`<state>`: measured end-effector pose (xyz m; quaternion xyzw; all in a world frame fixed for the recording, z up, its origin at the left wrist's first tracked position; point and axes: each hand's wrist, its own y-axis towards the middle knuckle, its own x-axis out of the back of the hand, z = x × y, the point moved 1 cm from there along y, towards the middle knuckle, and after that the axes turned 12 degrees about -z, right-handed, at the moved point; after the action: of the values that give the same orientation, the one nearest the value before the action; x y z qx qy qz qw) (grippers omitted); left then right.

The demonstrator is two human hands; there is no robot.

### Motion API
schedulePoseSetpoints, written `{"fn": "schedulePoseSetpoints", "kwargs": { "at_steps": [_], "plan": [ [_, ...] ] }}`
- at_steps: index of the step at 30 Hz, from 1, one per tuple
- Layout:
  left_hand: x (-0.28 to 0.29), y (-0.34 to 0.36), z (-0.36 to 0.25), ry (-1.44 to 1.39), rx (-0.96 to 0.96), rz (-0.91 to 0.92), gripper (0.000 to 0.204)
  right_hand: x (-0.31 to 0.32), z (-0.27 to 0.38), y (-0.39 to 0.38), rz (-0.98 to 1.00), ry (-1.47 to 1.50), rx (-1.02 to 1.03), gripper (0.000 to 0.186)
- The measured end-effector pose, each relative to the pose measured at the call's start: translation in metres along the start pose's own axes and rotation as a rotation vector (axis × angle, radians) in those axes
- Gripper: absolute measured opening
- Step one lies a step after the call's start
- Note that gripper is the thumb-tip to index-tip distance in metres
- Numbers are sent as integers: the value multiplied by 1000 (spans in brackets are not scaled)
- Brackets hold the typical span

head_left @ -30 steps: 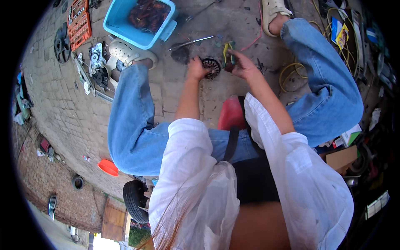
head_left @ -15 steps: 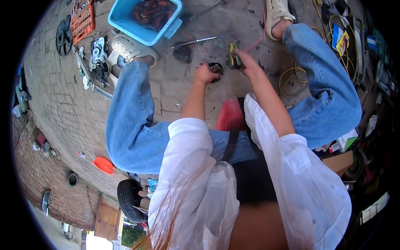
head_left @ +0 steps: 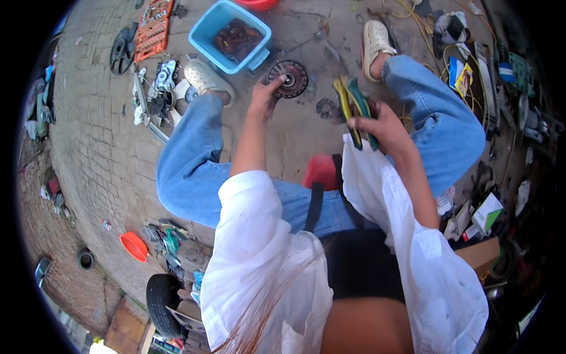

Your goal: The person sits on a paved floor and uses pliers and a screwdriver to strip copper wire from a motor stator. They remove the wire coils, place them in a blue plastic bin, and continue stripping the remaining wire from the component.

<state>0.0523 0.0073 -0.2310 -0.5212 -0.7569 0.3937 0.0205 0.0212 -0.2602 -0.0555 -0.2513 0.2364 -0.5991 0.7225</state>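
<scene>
My left hand (head_left: 266, 89) grips the left side of a round, dark metal part (head_left: 295, 82) with a hub in its middle, thumb over its face. To its right, my right hand (head_left: 380, 127) is closed on pliers (head_left: 352, 112) with yellow-and-green handles, jaws pointing up and away from me. The pliers are apart from the round part. A small dark toothed ring (head_left: 326, 110) lies on the paving between my hands, lower than both.
A blue tub (head_left: 203, 41) of dark, coppery pieces stands above my left hand. An orange socket case (head_left: 152, 29), loose metal parts (head_left: 165, 82) and coiled yellow hose (head_left: 413, 17) lie around my feet. A red seat (head_left: 321, 171) sits between my legs, a tyre (head_left: 162, 301) at lower left.
My left hand has raised the round part and moved it leftward. My right hand has lifted the pliers toward me and to the right. The view has shifted, showing more ground at the top.
</scene>
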Motion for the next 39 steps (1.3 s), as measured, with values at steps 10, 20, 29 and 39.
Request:
{"fn": "schedulePoseSetpoints", "kwargs": {
  "at_steps": [10,20,29,39],
  "plan": [
    [-54,-113,-136,-96,-389,279,64,-17,22,-96,254,-120,204,46],
    [-29,-180,-159,42,-569,313,86,-35,61,-143,307,-217,122,38],
    [-28,-185,-166,354,-635,262,76,-40,58,-139,241,-324,138,35],
    [-38,-186,-158,450,-617,247,65,-48,47,-131,186,-332,185,32]
  ]
}}
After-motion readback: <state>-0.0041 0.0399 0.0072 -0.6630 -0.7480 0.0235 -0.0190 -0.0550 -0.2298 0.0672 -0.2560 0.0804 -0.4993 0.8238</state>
